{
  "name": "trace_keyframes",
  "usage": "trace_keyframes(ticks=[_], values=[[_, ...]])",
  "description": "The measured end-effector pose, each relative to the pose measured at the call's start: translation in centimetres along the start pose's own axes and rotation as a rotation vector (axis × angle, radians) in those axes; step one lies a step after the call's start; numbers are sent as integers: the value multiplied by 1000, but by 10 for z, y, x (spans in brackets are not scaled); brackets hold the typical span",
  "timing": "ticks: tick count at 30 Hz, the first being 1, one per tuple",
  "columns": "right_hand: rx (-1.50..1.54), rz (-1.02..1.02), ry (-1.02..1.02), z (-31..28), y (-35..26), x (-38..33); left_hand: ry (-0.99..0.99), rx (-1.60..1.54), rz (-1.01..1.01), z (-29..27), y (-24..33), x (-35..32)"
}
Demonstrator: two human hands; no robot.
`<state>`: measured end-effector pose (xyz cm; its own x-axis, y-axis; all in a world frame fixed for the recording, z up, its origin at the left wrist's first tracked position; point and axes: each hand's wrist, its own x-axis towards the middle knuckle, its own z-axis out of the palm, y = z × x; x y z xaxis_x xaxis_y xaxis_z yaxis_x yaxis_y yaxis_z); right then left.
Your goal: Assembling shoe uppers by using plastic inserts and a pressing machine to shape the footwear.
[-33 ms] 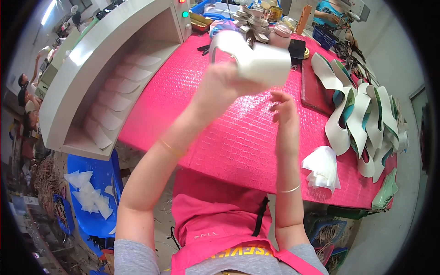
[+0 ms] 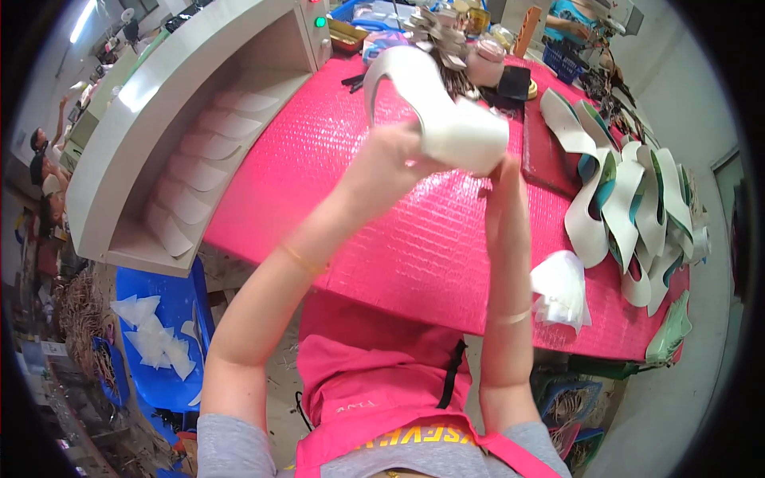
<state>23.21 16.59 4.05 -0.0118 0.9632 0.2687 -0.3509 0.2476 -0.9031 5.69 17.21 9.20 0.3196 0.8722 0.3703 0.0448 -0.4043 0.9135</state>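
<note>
Above the table I hold a white curved shoe upper (image 2: pixel 462 131), its open loop toward the upper left. My left hand (image 2: pixel 392 151) is closed round its lower left side. The fingers of my right hand (image 2: pixel 504 183) are closed at its lower right edge; part of these fingertips is hidden. Below and right of my right hand, a small stack of thin white pieces (image 2: pixel 560 287) lies on the pink table covering (image 2: pixel 398 255). More white uppers with green and teal linings (image 2: pixel 625 199) are piled at the right.
On the left stands a grey arched machine (image 2: pixel 103 187) with a row of white pieces (image 2: pixel 183 199) inside. A blue chair (image 2: pixel 151 386) below it carries white triangular scraps. A dark red board (image 2: pixel 546 159), a lidded jar (image 2: pixel 484 64) and loose parts sit along the back. Another person's hand (image 2: pixel 575 32) shows far right.
My right hand has risen and closed on the upper's right edge; before, it was apart with fingers spread. The upper has tilted, its right end lower, and my left hand keeps its hold.
</note>
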Motion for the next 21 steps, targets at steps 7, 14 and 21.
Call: trace_keyframes(ticks=[7,14,21], values=[[-141,-69,229,2,13,-29,-48,282,206,19,-70,-50],[-204,199,35,1,15,-35,-150,422,151,20,-78,-63],[112,20,-145,10,-4,-54,-138,365,56,12,-79,-68]])
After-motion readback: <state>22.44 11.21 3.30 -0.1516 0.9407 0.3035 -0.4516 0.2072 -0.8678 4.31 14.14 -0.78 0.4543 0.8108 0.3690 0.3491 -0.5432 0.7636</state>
